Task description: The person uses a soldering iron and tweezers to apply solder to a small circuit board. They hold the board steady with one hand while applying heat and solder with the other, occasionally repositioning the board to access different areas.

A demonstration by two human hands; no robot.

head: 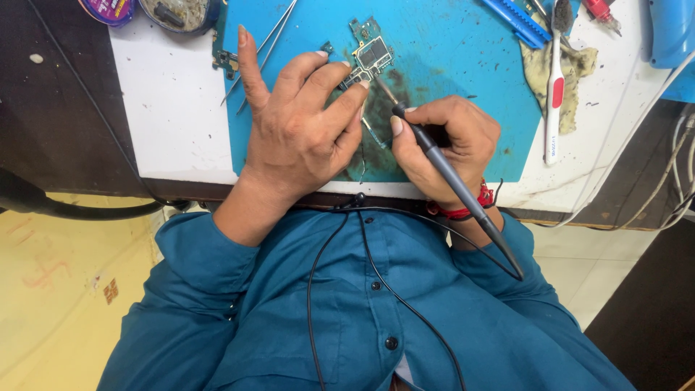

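A small green circuit board lies on a blue work mat. My left hand rests on the mat with its fingertips pressing the board's near edge; the index finger points away. My right hand grips a black soldering iron like a pen. Its metal tip touches the board's lower right corner. The iron's cable runs back over my blue shirt.
Metal tweezers lie left of the board. A red and white toothbrush and a dirty yellow rag sit at the right, with a blue tool behind. Two round tins stand at the back left. White cables hang at right.
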